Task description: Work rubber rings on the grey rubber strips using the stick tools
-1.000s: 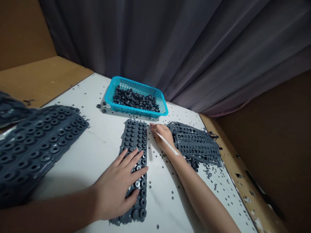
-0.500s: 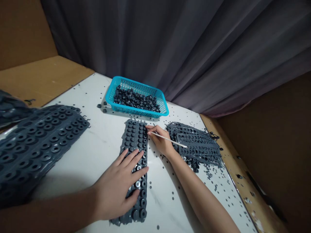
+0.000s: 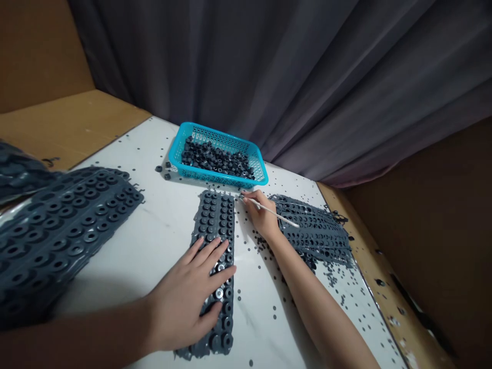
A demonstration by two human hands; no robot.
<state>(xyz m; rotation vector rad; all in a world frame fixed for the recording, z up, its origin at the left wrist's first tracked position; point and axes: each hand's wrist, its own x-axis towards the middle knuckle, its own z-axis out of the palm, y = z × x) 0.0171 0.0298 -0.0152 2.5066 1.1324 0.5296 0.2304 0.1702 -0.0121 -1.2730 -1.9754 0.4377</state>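
Under my left hand (image 3: 194, 292) lies a long dark grey rubber sheet (image 3: 209, 220) with rows of raised round, ring-like parts. The fingers are spread flat on it. My right hand (image 3: 263, 212) is closed around a thin white stick (image 3: 282, 219), which slants back over the hand. Its fingertips are just right of the sheet's far end, apart from it; the stick's working end is hard to make out. Beyond the sheet stands a blue perforated basket (image 3: 219, 178) holding many small dark rubber pieces (image 3: 215, 158).
A pile of punched-through rubber sheets (image 3: 319, 230) lies on the right, with small dark discs (image 3: 332, 277) scattered around it. At left are more sheets with ring-like parts (image 3: 69, 220). A dark curtain (image 3: 246, 66) hangs behind the white table (image 3: 154, 230).
My right hand, with the white stick, has shifted right, off the sheet's far right edge. My left hand stays flat on the sheet.
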